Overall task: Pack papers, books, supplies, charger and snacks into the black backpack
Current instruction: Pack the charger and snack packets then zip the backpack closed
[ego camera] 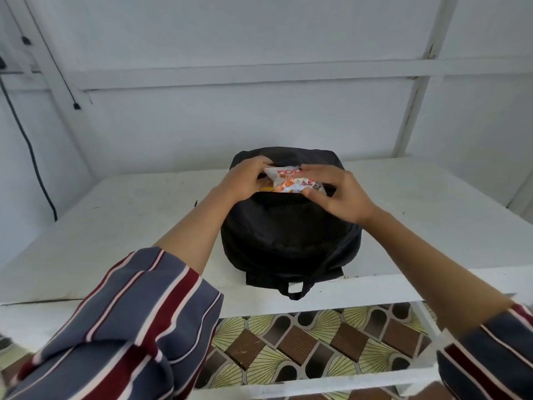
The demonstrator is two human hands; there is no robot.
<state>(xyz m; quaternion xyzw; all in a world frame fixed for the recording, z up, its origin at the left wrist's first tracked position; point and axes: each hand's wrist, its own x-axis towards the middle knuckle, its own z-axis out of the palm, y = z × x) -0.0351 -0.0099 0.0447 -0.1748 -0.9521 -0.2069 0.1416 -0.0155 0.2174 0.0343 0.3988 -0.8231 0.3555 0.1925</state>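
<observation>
White-and-orange snack packet [291, 180] at the black backpack [288, 235] mouth, 12 o'clock side, my left hand [245, 180] gripping its 9 o'clock end, right hand [334, 194] pinching 3 o'clock; narrow opening may snag the wrapper, spilling it onto the table [115, 226].

Count on inspection:
- Black backpack [288, 226]: one.
- Snack packets [298, 184] at its opening: two visible, overlapping, and any more cannot be told.
- Hands: two, left hand [245, 180] and right hand [337, 194].
- Striped sleeves [129, 327]: two.
- White table [115, 226]: one.
</observation>
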